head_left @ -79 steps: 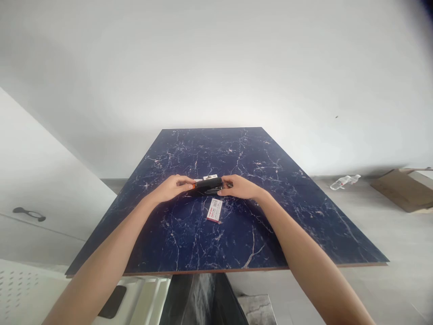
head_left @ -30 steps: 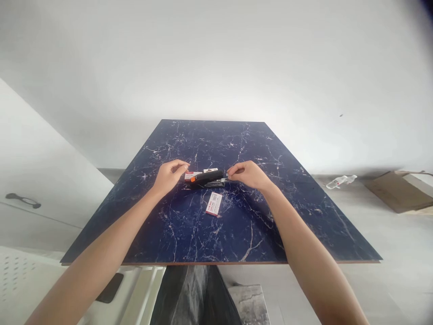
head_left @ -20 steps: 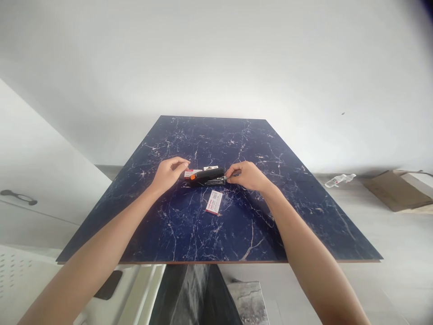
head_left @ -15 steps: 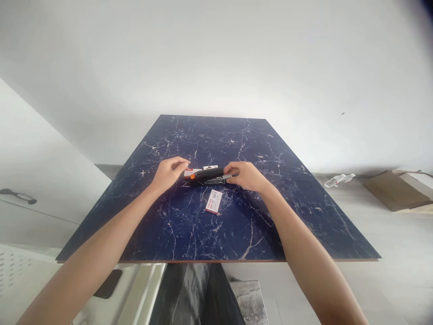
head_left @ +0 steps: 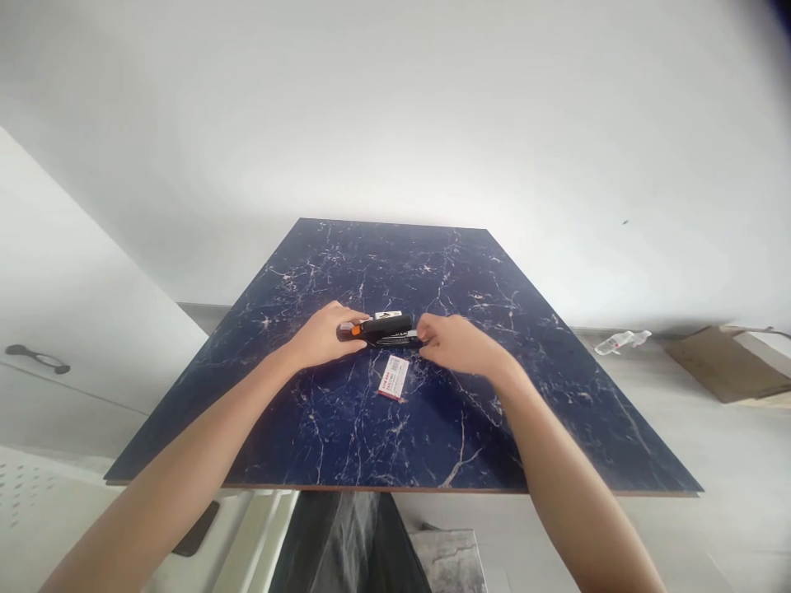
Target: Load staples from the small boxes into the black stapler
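A black stapler (head_left: 390, 329) with an orange patch near its left end lies across the dark blue marbled table (head_left: 371, 445). My left hand (head_left: 322, 334) grips its left end, thumb in front and fingers behind. At the other end, the fingers of my right hand (head_left: 456, 344) are curled together on the pale metal strip that sticks out between the stapler's upper and lower arms. In front of the stapler lies a small white and red printed box (head_left: 394, 377). Behind it shows part of another small white item (head_left: 388, 315), mostly hidden.
The table stands near a white wall (head_left: 395, 123). On the floor to the right are a clear plastic bottle (head_left: 620, 342) and an open cardboard box (head_left: 717, 362). A white door with a dark handle (head_left: 38, 359) is on the left.
My left hand has moved right and closed on the stapler's left end. The metal strip shows less between the stapler and my right hand. The view has shifted slightly.
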